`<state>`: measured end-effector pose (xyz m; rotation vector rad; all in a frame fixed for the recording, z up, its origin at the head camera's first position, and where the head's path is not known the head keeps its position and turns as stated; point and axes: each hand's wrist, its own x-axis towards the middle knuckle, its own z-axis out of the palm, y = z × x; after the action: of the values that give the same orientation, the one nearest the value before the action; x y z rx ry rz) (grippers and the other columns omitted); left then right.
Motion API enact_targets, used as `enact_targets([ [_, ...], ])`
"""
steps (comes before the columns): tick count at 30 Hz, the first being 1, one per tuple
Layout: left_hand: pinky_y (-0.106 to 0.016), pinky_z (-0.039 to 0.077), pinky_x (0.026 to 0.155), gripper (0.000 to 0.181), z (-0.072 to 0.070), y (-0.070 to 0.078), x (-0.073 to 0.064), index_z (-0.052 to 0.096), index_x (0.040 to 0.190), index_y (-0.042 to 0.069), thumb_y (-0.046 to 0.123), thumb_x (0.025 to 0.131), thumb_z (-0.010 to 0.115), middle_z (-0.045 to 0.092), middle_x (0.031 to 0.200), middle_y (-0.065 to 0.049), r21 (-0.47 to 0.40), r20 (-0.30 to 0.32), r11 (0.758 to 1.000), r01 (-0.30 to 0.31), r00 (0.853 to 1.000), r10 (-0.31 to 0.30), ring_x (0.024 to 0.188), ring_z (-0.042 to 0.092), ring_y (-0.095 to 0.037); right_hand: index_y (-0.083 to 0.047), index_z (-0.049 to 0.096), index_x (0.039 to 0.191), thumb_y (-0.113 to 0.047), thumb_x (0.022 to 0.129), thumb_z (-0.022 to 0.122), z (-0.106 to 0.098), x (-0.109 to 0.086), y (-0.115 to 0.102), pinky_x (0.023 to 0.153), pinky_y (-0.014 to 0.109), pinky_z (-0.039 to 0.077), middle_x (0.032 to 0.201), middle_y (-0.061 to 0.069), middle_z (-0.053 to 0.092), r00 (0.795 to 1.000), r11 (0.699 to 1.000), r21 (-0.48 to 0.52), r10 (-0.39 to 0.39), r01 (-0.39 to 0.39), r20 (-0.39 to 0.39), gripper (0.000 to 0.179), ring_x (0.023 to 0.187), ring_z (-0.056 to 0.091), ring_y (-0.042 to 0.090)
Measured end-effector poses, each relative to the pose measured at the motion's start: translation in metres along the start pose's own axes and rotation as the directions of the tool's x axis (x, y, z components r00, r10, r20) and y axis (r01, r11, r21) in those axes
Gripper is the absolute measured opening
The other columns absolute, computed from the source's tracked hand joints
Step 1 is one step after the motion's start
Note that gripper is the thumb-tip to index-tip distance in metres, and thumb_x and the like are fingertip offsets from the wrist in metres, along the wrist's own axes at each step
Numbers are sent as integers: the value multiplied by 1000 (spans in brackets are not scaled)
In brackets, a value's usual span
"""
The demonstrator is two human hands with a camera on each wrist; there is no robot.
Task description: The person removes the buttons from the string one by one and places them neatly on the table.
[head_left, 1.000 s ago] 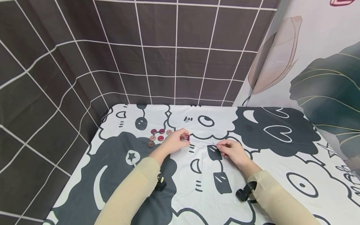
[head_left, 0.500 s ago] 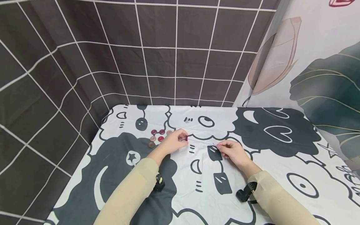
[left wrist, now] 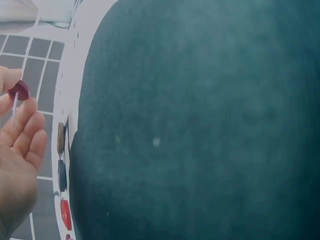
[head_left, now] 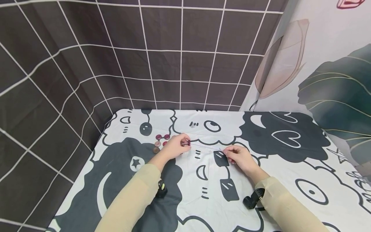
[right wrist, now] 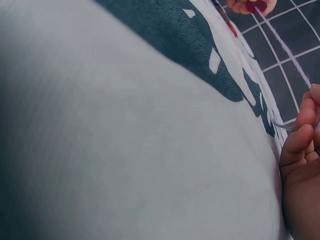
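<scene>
My left hand pinches a dark red button between thumb and fingertips. A thin pale lilac string passes through the button and stretches fairly straight across to my right hand. There, thumb and fingers pinch the string, and a short loose tail sticks out by the fingertips in the right wrist view. Both hands are just over the patterned cloth, the left nearer the other buttons. In the left wrist view the string also shows on the palm side of the button, along the curled fingers.
Left of my left hand, several round buttons in dark red, pink, red and brown lie on the black-and-white cloth; the hand partly covers the group. A dark gridded curtain hangs behind, and a leaf-patterned curtain at the right.
My left hand has drifted slightly left with the button, away from the right hand, and now covers more of the loose buttons. The right hand has stayed nearly still.
</scene>
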<state>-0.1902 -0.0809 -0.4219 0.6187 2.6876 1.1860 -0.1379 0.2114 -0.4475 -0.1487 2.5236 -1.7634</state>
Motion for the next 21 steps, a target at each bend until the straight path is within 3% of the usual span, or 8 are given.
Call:
enact_targets([
  [3,-29,49,66,31,-1,-2,0,60,112,11,21,84,68,60,94,-1,-2,2,1000,5,1000,-5,84,56,-16,4,65,93,-14,87,65,1,0,-1,48,23,41,63,6,53,1000,1000,0,2,-2,-4,19,53,48,10],
  [10,-36,47,82,28,-4,-4,-3,60,109,14,22,84,68,62,99,-1,-3,-8,1000,19,1000,-19,92,58,-17,4,65,94,-15,88,65,1,1,0,48,22,41,64,6,54,1000,1000,-7,11,-11,-2,20,53,48,10],
  [21,-34,46,84,26,-9,-11,-5,60,107,15,20,83,69,60,94,2,-10,-28,1000,6,1000,-6,91,57,-15,10,63,95,-8,89,62,1,-4,-14,48,23,41,65,10,53,1000,1000,24,14,-14,14,19,54,48,12],
])
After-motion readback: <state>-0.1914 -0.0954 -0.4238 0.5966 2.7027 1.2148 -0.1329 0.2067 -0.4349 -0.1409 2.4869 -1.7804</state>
